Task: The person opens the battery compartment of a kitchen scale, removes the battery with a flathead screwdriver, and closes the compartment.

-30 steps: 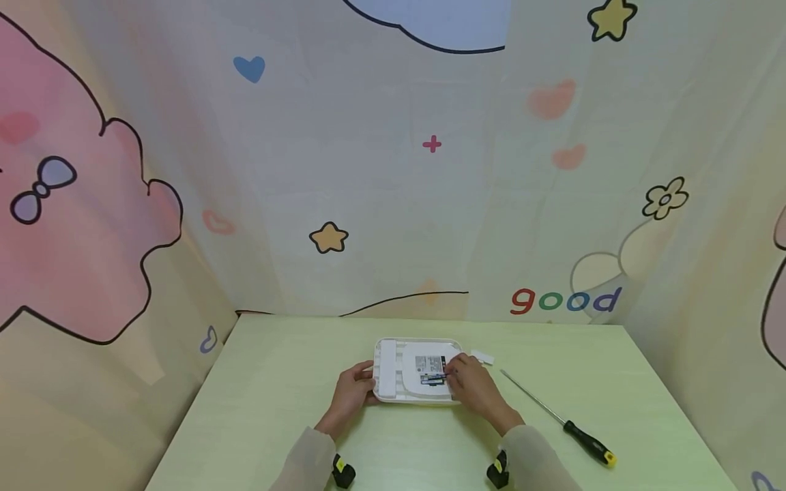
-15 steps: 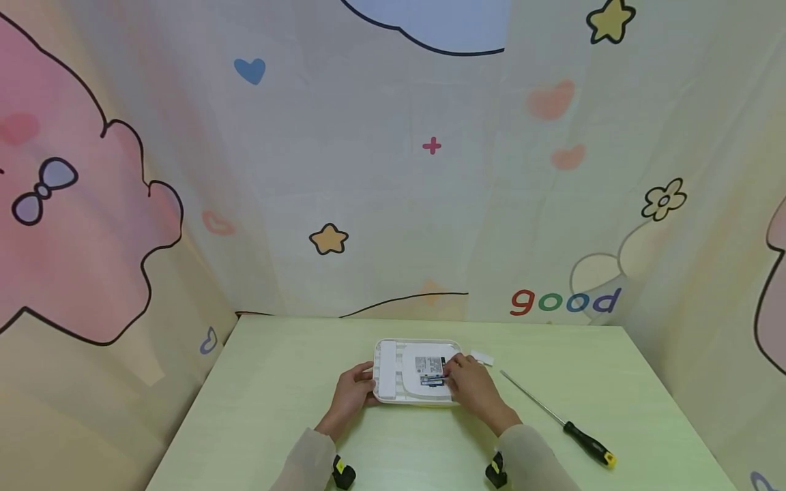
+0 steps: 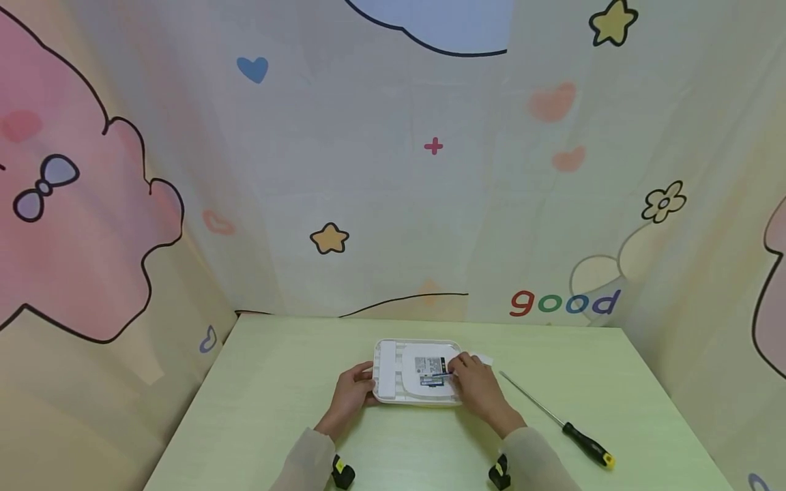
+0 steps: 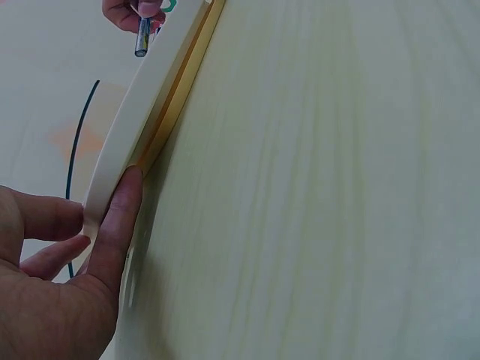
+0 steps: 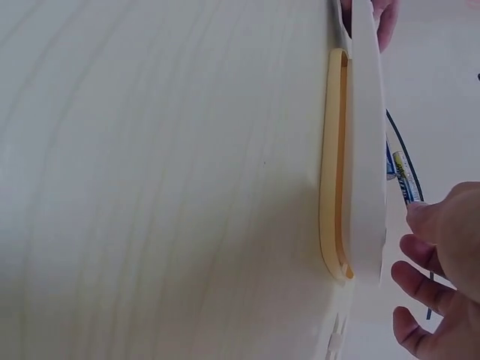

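A flat white battery-powered device [image 3: 399,368] with rounded corners lies on the table, its printed label [image 3: 428,365] and battery compartment facing up. A yellowish layer [image 4: 169,116] shows under its white body in both wrist views. My left hand [image 3: 351,393] grips the device's left edge between thumb and fingers. My right hand [image 3: 477,389] pinches a slim battery [image 5: 406,177] by one end, just above the compartment at the device's right side. Another battery [image 3: 432,382] shows in the compartment below it.
A small white cover piece [image 3: 484,357] lies behind my right hand, partly hidden by it. To the right lies a long screwdriver [image 3: 577,436] with a black and yellow handle. A printed curtain [image 3: 393,170] hangs behind the table [image 3: 276,354].
My right hand has shifted slightly, and the battery in its fingers now stands apart from the one in the compartment. The left hand and the device have stayed put.
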Demonstrator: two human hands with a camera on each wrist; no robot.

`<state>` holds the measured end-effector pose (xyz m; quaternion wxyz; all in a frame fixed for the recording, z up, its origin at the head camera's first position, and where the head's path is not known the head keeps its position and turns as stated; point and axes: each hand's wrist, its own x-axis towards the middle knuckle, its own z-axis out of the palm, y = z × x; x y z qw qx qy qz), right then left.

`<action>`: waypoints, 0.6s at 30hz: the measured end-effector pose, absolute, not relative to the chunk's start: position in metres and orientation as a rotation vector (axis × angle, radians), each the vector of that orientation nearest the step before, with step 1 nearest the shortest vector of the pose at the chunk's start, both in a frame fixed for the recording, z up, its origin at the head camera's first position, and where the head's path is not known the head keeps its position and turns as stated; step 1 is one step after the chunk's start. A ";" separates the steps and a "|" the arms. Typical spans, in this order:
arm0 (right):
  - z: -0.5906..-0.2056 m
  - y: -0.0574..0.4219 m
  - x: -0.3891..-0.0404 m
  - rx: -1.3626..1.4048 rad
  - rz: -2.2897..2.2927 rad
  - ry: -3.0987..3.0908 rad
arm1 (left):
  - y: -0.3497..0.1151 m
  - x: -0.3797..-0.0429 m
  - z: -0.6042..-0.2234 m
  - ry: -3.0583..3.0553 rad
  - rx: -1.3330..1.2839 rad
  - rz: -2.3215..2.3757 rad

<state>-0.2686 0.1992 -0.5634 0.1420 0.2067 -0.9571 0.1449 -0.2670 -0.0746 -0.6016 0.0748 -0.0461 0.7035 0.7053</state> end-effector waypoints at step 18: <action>-0.552 0.226 -0.272 0.435 0.451 -2.796 | -0.073 -0.266 -0.600 2.128 -0.137 2.107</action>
